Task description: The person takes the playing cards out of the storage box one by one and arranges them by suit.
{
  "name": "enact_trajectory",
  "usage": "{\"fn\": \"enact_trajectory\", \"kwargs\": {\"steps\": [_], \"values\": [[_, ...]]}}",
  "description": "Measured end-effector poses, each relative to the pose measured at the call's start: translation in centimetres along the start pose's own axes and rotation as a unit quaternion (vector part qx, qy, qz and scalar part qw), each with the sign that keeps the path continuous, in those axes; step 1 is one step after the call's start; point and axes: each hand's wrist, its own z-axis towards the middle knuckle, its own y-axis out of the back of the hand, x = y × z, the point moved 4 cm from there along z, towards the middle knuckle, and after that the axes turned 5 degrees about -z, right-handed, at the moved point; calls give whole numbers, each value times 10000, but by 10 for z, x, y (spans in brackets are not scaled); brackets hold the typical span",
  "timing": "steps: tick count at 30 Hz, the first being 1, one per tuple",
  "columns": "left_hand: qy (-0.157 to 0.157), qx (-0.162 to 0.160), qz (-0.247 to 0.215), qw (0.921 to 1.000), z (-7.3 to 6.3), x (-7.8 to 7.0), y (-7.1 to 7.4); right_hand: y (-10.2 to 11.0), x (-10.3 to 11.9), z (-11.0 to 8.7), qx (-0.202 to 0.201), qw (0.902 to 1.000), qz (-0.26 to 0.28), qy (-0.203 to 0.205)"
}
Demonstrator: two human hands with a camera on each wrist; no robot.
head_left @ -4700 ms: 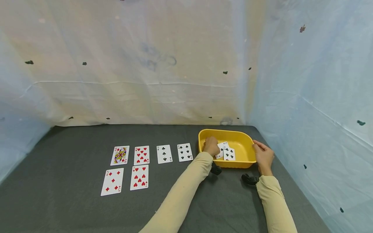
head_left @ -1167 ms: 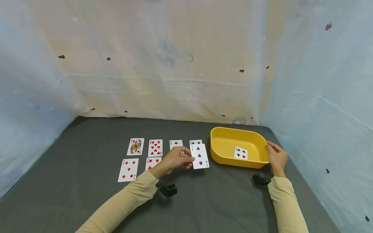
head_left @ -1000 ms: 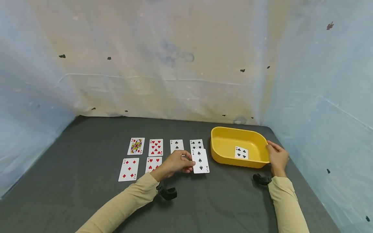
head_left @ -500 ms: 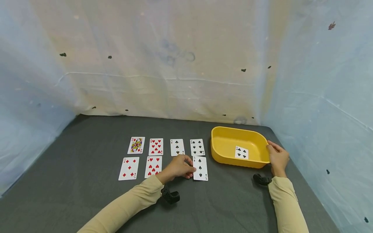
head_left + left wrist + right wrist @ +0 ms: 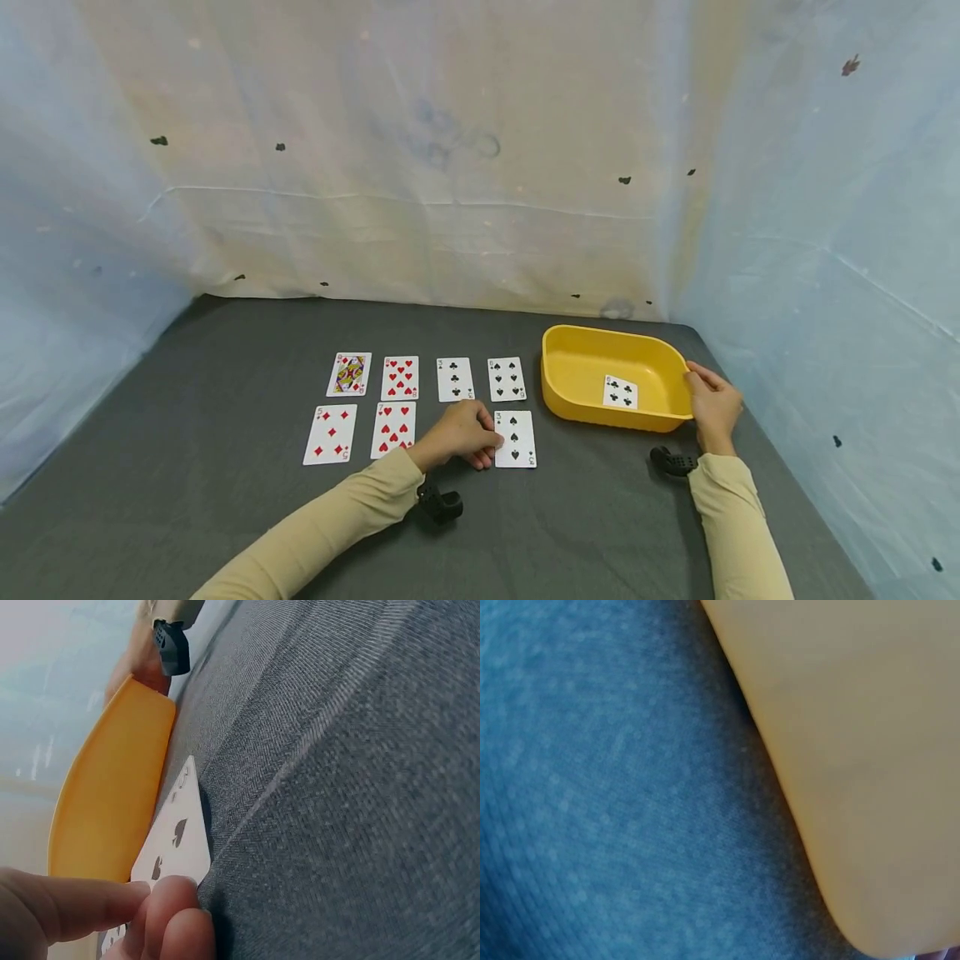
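Observation:
My left hand [image 5: 461,433] pinches the left edge of a three of spades playing card [image 5: 515,440] between thumb and fingers. In the left wrist view the pinched card [image 5: 180,840] shows close above the grey cloth, one corner hidden by the fingertips. The card lies just below the six of spades [image 5: 507,380]. My right hand [image 5: 712,408] grips the right rim of a yellow plastic tub [image 5: 600,417]. Inside the tub lies a six of clubs [image 5: 620,392]. The right wrist view shows mostly the tub's wall [image 5: 870,765], with the fingers barely in sight.
Left of the six of spades, in the same row, lie a three of clubs [image 5: 454,379], an eight of hearts [image 5: 401,378] and a queen of diamonds [image 5: 349,374]. Below are a five of diamonds [image 5: 330,435] and a seven of hearts [image 5: 393,430]. Grey cloth [image 5: 187,475] covers the table.
My left hand has taken the three of spades from the tub, carried it left, and lowered it below the six of spades. My right hand stays on the tub's rim.

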Motion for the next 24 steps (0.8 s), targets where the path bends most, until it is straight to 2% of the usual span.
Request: {"fn": "enact_trajectory", "kwargs": {"steps": [6, 10, 18, 24], "values": [[47, 92, -26, 9999, 4, -1, 2, 1, 1, 0, -5, 10000, 20, 7], [-38, 149, -78, 9999, 6, -6, 6, 1, 1, 0, 16, 10000, 37, -15], [-267, 305, -190, 9990, 11, -30, 10, 0, 0, -1, -37, 10000, 54, -3], [-418, 385, -259, 9980, 19, -48, 7, 0, -1, 0, -100, 9999, 83, 37]]}}
